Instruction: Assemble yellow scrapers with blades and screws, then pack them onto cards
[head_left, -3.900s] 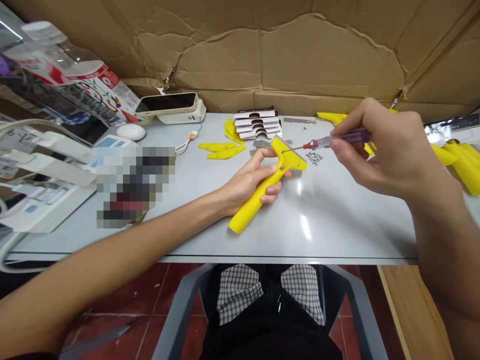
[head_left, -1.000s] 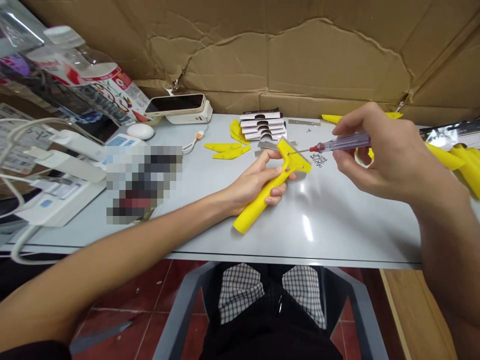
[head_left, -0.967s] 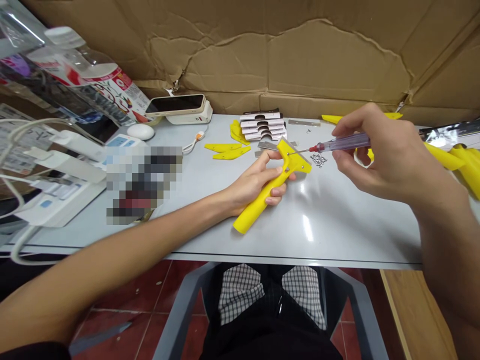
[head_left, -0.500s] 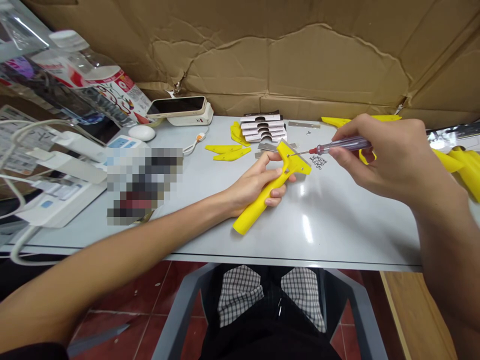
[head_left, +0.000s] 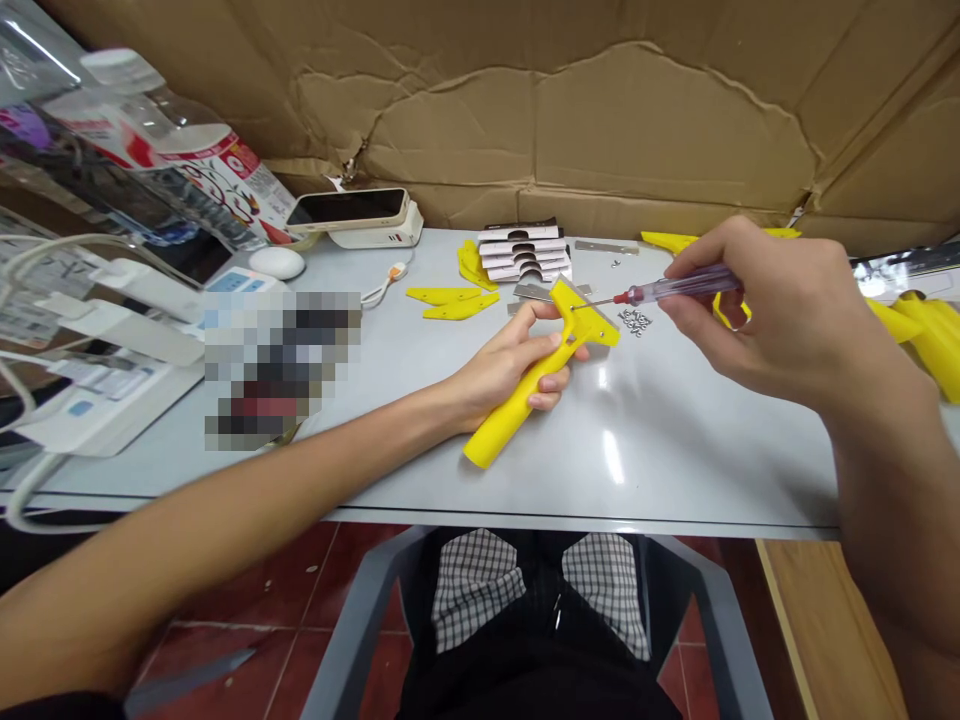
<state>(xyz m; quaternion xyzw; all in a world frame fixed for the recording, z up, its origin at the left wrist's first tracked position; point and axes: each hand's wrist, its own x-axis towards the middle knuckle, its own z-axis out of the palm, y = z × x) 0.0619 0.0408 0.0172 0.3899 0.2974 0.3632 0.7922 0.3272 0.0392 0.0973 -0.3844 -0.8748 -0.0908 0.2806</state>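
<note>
My left hand (head_left: pixel 517 365) is closed around the neck of a yellow scraper (head_left: pixel 511 412), its handle slanting down to the left. A metal blade edge shows along the scraper's head. In my right hand (head_left: pixel 780 310) is a screwdriver (head_left: pixel 660 289) with a clear purple-red handle, pinched between thumb and fingers. The screwdriver's tip meets the upper screw spot on the scraper head; a second screw sits lower on it. A small pile of screws (head_left: pixel 635 321) lies just beyond the head. Loose metal blades (head_left: pixel 534 294) lie partly hidden behind it.
Stacked blade packs (head_left: pixel 523 250) stand at the back beside yellow scraper head pieces (head_left: pixel 450 302). More yellow parts (head_left: pixel 930 340) lie at the right. On the left are a phone (head_left: pixel 349 208), a white mouse (head_left: pixel 277 263), a power strip (head_left: pixel 112 400) and bottles (head_left: pixel 217 165). Cardboard (head_left: pixel 600 120) walls the back.
The view has shifted slightly. Both hands keep their hold, and the screwdriver tip stays at the same screw spot on the scraper head.
</note>
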